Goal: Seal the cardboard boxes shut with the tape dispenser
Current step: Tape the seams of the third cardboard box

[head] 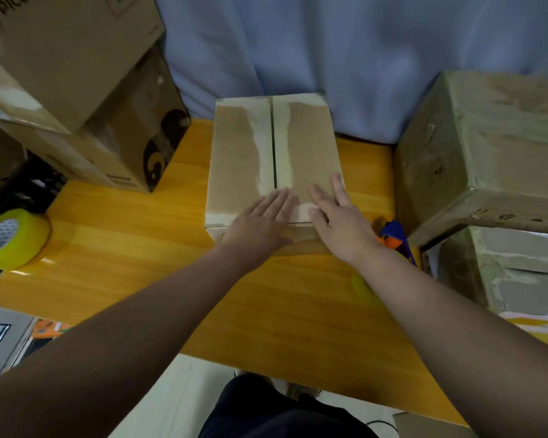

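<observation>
A small cardboard box (238,159) stands in the middle of the yellow table (140,235), its two top flaps closed with a dark seam between them and pale strips of torn-off tape along it. My left hand (260,222) lies flat on the near edge of the left flap, fingers straight. Flat on the near part of the right flap rests my right hand (339,219), fingers spread. The blue and orange tape dispenser (396,238) lies on the table just right of my right wrist, partly hidden by it.
A yellow tape roll (13,238) sits at the table's left edge. Stacked cardboard boxes (76,90) stand at the back left, and two more boxes (494,147) are stacked at the right. A blue curtain (329,52) hangs behind the table.
</observation>
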Demonstrator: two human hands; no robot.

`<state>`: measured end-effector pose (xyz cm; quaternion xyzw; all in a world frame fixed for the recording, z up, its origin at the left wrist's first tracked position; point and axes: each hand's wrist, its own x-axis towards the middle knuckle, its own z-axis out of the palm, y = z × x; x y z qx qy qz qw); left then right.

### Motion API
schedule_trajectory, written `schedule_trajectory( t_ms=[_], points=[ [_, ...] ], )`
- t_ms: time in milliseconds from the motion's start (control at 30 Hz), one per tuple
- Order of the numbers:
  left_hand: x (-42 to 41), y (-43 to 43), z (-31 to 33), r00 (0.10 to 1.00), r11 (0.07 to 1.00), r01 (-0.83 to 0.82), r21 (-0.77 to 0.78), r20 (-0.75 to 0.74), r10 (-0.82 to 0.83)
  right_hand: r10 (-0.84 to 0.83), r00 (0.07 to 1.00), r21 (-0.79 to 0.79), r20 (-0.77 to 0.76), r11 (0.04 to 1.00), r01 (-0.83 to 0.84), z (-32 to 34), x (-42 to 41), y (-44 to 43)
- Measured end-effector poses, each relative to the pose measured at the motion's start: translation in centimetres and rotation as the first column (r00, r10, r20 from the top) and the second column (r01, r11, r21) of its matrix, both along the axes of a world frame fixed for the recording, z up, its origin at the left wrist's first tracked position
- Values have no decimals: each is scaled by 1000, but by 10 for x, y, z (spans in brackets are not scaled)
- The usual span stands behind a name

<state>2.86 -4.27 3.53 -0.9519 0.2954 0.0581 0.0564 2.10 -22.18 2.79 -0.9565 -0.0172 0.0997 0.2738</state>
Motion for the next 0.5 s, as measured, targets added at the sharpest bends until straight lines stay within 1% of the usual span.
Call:
schedule_trajectory(
  t_ms=[67,167,267,333,433,500],
  points=[
    [15,-6,-3,996,1000,-23,21,-86,24,-13,1000,13,13,1000,13,-2,-2,2],
    [40,-13,-1,986,999,-18,30,-164,23,-30,999,44,17,999,30,-5,-1,2],
    [41,-10,1,980,999,4,39,-201,4,-64,998,91,22,994,62,-5,-4,3],
    [27,-4,1,976,1000,19,24,-217,-14,-51,997,138,64,989,42,-7,-14,4],
    [0,16,1,977,988,151,32,-160,-144,1,985,239,175,970,-44,-14,-37,10],
    [-11,34,1,945,948,315,36,-108,-310,8,970,259,242,963,-73,-19,-45,12]
  ],
)
